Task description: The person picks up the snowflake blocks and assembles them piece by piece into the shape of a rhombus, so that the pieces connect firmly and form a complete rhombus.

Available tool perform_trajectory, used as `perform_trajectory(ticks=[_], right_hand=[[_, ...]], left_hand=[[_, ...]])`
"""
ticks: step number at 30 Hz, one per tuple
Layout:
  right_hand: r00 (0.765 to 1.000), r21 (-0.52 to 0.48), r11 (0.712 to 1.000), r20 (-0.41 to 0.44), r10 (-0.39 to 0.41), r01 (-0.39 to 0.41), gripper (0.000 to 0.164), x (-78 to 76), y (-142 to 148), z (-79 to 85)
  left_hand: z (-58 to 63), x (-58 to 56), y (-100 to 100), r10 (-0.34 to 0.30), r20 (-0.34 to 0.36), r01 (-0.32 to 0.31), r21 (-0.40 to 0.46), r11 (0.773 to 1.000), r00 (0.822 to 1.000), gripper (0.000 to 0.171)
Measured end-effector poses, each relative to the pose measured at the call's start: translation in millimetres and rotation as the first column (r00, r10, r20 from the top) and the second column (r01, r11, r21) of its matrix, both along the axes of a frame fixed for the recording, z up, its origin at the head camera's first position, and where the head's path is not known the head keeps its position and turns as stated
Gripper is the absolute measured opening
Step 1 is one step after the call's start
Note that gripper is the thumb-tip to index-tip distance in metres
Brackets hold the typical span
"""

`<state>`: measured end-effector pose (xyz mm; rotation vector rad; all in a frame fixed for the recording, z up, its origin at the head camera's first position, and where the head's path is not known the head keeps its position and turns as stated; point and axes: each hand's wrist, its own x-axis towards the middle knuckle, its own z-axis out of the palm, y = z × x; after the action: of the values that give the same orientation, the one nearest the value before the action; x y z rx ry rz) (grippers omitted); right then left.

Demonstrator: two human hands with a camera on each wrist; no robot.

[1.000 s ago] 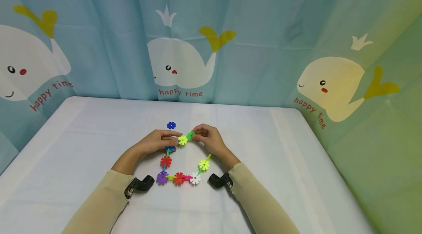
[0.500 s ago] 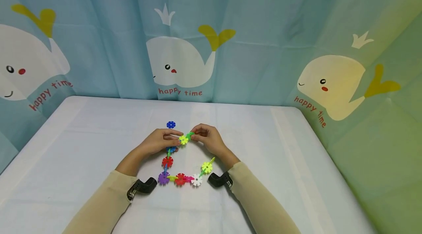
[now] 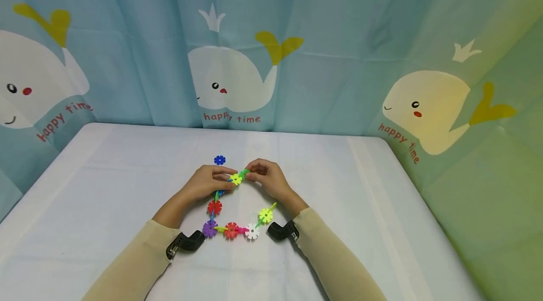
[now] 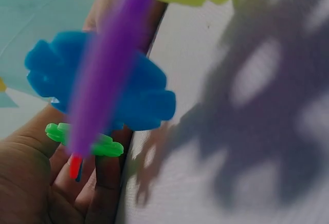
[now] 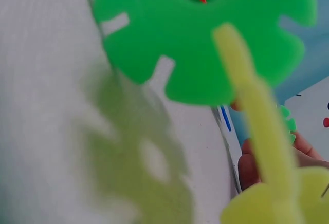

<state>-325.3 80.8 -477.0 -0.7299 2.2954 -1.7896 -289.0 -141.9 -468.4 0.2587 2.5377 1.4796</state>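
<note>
A chain of notched snowflake discs bends round in front of me in the head view: red, purple, another red, white and yellow, joined by edge-on discs. My left hand holds the chain's far left end, thumb and fingers round it beside a bright yellow disc. Pinched in my right hand is a green disc, right against that yellow one. A blue disc and an edge-on purple one loom close in the left wrist view.
One loose blue disc lies beyond my left fingers. The white-covered table meets a whale-print curtain at its back edge. A black wrist camera sticks out from the left sleeve, another from the right.
My left hand has edged slightly right with its end of the chain. The chain's free yellow end swung a little right and nearer me. My right hand has barely moved.
</note>
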Motion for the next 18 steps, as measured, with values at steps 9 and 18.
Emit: perform_trajectory(ticks=[9,18], right_hand=[[1.000,-0.031,1.000,0.022,0.004,-0.003,0.010,-0.1,-1.4,-2.5],[1.000,-0.054,0.999,0.002,0.004,-0.004,0.004,-0.4,-5.5,-6.7]], left_hand=[[-5.7,-0.1,1.2,0.000,-0.052,0.000,0.004,1.000,0.999,0.044],[-6.8,0.0,2.8,0.034,-0.059,-0.032,0.026,0.999,0.998,0.043]])
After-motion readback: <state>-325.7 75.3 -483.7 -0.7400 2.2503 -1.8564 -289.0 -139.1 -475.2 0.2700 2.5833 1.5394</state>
